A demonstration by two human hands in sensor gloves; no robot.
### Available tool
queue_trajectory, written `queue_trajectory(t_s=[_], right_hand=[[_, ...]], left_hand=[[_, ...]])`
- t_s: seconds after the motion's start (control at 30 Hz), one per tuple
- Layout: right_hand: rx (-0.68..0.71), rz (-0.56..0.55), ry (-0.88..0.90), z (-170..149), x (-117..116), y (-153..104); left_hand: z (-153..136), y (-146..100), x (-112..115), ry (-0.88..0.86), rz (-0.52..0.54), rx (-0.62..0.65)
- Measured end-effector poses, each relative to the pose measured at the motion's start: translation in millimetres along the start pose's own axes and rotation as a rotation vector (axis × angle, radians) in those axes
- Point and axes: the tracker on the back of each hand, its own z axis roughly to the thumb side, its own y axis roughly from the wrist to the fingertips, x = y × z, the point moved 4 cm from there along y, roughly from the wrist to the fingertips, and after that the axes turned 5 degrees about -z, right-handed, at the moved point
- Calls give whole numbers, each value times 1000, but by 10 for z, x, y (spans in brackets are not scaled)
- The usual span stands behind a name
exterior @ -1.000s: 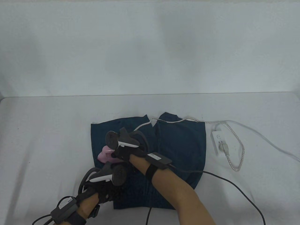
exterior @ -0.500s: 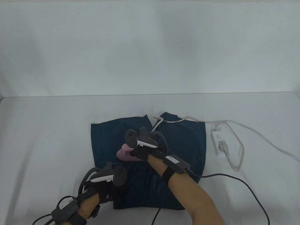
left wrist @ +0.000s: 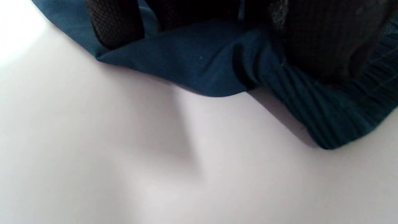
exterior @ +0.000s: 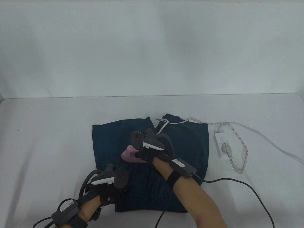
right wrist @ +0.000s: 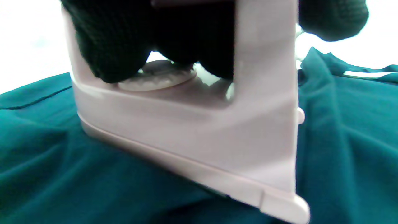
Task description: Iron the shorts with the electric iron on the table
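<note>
Ironing is under way: the right hand (exterior: 148, 155) is gripping the pink electric iron (exterior: 130, 155), pressing mid-shorts (exterior: 190, 147). The left hand (exterior: 108, 192) is pressing flat on the waistband corner by the worktop's (exterior: 47, 133) near edge; creases are remaining.

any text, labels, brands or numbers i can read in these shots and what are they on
No text can be read in any view.
White sticker on the right wrist unit: printed marks, too small and blurred to read.
White sticker on the left wrist unit: likewise too small to read.
Power strip: a round mark only, no legible lettering.
Pink iron: no visible wording.
</note>
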Motion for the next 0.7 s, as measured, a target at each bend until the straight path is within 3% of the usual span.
queue_trajectory(t_s=[0.4,0.7], right_hand=[[118,41,33,736,-36,158],[128,49,51,724,-64,85]], left_hand=[[5,-5,1,10,-1,-3],[9,-10,7,13,-3,-4]])
